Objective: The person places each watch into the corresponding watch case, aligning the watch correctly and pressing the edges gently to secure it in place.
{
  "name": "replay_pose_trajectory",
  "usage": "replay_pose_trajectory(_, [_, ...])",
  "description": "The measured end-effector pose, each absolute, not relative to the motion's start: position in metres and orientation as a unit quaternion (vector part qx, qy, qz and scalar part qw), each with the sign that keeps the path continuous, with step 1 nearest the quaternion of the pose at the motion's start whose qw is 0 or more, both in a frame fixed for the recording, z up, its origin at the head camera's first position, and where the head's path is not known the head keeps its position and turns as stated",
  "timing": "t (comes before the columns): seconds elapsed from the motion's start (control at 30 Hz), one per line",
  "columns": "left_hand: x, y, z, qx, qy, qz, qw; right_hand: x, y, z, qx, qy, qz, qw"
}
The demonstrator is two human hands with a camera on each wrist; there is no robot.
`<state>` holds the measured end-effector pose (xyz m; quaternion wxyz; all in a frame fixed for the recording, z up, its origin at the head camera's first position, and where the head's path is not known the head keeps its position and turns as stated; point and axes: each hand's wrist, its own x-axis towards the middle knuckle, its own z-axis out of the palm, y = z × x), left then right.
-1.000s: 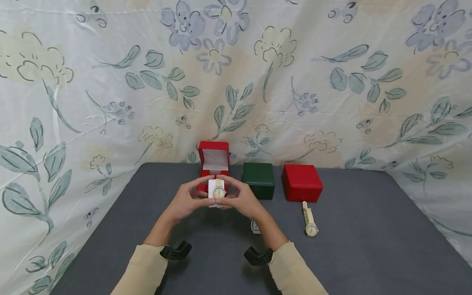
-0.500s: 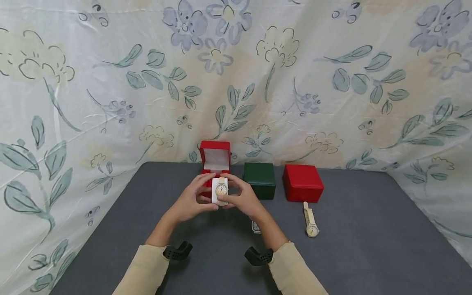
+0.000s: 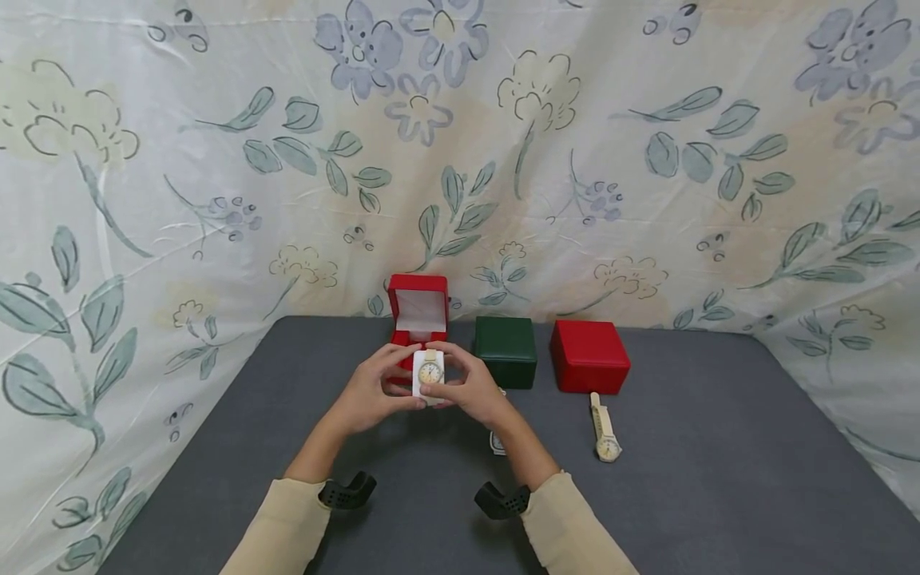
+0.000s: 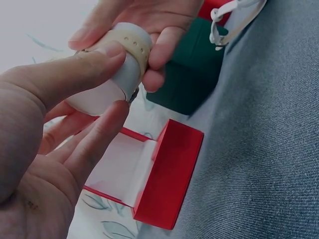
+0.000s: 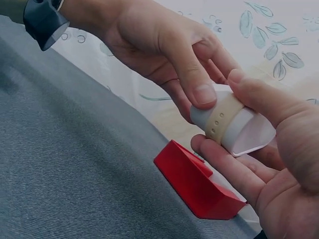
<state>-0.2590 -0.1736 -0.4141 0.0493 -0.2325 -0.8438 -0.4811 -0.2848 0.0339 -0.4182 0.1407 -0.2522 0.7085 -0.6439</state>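
Observation:
Both hands hold a white watch cushion [image 5: 249, 130] in front of the open red box [image 3: 420, 302]. A wristwatch [image 3: 430, 372] with a cream strap [image 4: 130, 44] is wrapped round the cushion, its dial facing up towards the head. My left hand [image 3: 365, 391] grips the cushion from the left, thumb at its near end in the head view. From the right, my right hand [image 3: 474, 390] pinches it, thumb at the lower edge of the dial. The fingers cover parts of the cushion's sides. Hands and cushion hide much of the box's base.
A closed green box [image 3: 505, 351] and a closed red box [image 3: 589, 357] stand to the right of the open one. Another cream-strapped watch [image 3: 605, 431] lies before the closed red box. My right forearm partly covers a white-cased watch [image 3: 497, 444] on the grey tabletop [image 3: 719, 447].
The cushion with its watch has shifted slightly right between the hands. My left thumb has slid away from the dial to the cushion's near end.

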Motion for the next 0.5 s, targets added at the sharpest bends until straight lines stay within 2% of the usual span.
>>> replay_pose_trajectory(0.33, [-0.258, -0.179, -0.416, -0.221, -0.843, -0.488, 0.047, -0.285, 0.025, -0.426, -0.230, 0.742, -0.620, 0.108])
replay_pose_trajectory(0.5, [-0.261, -0.186, -0.419, -0.214, -0.849, -0.480, 0.053, -0.280, 0.026, -0.430, -0.209, 0.774, -0.595, 0.061])
